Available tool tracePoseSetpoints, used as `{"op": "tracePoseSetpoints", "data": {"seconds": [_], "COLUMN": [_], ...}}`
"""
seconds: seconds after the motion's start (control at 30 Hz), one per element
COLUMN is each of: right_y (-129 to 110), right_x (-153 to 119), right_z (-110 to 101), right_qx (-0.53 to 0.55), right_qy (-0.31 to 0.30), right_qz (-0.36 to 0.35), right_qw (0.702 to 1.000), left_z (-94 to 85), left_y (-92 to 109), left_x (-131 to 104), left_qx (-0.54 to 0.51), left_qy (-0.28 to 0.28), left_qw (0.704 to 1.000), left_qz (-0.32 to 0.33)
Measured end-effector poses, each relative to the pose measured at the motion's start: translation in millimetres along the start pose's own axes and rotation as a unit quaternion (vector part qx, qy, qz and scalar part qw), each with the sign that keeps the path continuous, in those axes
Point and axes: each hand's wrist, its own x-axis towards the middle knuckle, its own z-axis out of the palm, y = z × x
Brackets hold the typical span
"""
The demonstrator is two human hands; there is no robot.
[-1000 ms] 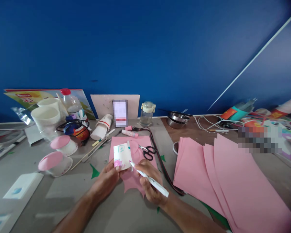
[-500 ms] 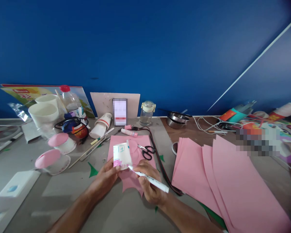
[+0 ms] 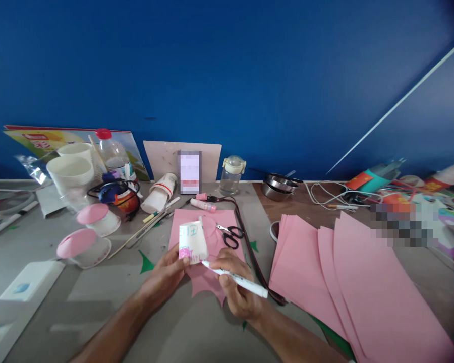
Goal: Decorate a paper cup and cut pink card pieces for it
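My left hand [image 3: 171, 272] pinches the lower left edge of a small white paper piece [image 3: 197, 238] that bears green marks and a pink scribbled patch. In my right hand [image 3: 236, 290] is a white marker [image 3: 245, 285], its tip at the paper's lower edge beside short pink strokes. Beneath both lies pink paper [image 3: 208, 283] with a scalloped front edge. Black-handled scissors [image 3: 232, 237] rest on its right part, blades toward the white piece. A pink and white tube [image 3: 203, 205] lies just behind the pink paper.
Pink sheets [image 3: 366, 287] are stacked at the right. Two pink-topped cups [image 3: 77, 244], stacked paper cups [image 3: 70, 174] and a bottle [image 3: 111, 151] stand left. A phone [image 3: 189, 172], a glass jar [image 3: 231, 176] and metal bowls [image 3: 278, 189] are at the back; a cable [image 3: 253, 257] runs beside the scissors.
The view has shifted slightly. The marker tip remains near the paper's lower edge, and both hands keep nearly the same pose.
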Motion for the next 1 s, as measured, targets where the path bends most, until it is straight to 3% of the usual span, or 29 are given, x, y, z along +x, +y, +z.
{"op": "tracePoseSetpoints", "data": {"seconds": [0.17, 0.33, 0.77, 1.0], "right_y": [-1.4, -1.0, 0.2, 1.1], "right_x": [0.6, 1.2, -3.5, -5.9], "right_z": [-0.1, -0.8, -1.7, -2.0], "right_qx": [0.002, -0.001, -0.012, -0.003], "right_qy": [0.014, -0.012, 0.028, 0.028], "right_qz": [0.019, 0.009, 0.050, 0.026], "right_qw": [1.000, 1.000, 0.998, 0.999], "left_z": [-1.3, -1.7, 5.1, 7.1], "left_y": [-1.8, -2.3, 4.3, 6.9], "left_x": [0.1, 0.4, -1.0, -2.2], "left_qx": [0.015, 0.020, 0.002, 0.004], "left_qy": [0.005, 0.005, -0.016, -0.012], "left_qw": [1.000, 1.000, 1.000, 1.000], "left_qz": [0.001, 0.005, -0.004, -0.012]}}
